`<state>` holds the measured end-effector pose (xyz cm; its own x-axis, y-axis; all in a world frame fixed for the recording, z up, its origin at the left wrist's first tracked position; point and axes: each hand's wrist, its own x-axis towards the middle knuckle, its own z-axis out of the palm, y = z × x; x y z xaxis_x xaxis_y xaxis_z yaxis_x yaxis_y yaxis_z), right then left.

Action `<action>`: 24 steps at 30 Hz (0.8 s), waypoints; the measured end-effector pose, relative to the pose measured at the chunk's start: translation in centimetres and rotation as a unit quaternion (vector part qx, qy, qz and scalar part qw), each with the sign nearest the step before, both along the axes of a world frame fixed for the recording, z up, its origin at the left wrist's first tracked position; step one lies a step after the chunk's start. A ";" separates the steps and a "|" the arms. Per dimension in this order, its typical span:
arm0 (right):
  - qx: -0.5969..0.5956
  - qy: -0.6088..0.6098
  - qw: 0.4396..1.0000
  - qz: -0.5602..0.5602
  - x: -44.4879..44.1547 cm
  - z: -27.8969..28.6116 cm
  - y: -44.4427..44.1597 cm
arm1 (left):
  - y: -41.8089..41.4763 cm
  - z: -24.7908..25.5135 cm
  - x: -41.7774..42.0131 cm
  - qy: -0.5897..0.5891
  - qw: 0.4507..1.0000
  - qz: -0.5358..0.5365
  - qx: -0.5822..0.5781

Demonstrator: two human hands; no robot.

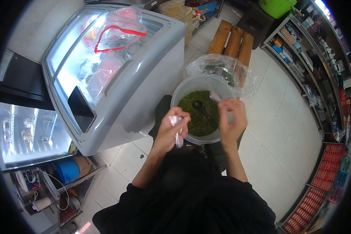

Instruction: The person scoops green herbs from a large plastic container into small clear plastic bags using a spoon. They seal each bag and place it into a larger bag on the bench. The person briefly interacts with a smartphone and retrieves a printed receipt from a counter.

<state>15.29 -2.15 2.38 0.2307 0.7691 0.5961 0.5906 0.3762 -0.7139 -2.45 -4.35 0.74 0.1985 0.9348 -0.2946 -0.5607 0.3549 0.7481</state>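
Note:
A translucent plastic bucket [185, 87] stands before me, holding finely shredded green plant matter [203, 125]. A black rounded utensil [197, 104], perhaps a ladle or spoon, lies on the green matter. Over the bucket's left rim, my left hand [169, 131] grips a clear plastic piece [179, 139], seemingly a folded bag or small packet. My right hand [234, 118] is above the right rim with thumb and fingers pinched. A pale, blurred strip [214, 96] sticks out from its fingertips; what it is cannot be made out.
At left stands a glass-topped chest freezer [152, 84] with plastic bags and a smartphone [81, 108] on top. A clear bag [242, 70] with green-filled packets rests on a wooden bench [219, 38] beyond the bucket. Shelves [298, 61] line the right side of the tiled floor [269, 140].

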 end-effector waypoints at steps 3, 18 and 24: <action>-0.023 -0.083 0.990 0.114 -2.0 0.8 -1.8 | -0.3 1.0 1.1 0.044 0.997 -0.044 0.040; -0.316 0.055 0.882 0.344 -1.1 4.1 -1.3 | -0.1 2.1 -0.5 0.271 0.946 -0.028 0.174; -0.135 -0.188 0.946 0.227 -1.7 2.1 -0.7 | 0.3 2.6 -1.2 0.479 0.816 -0.001 0.324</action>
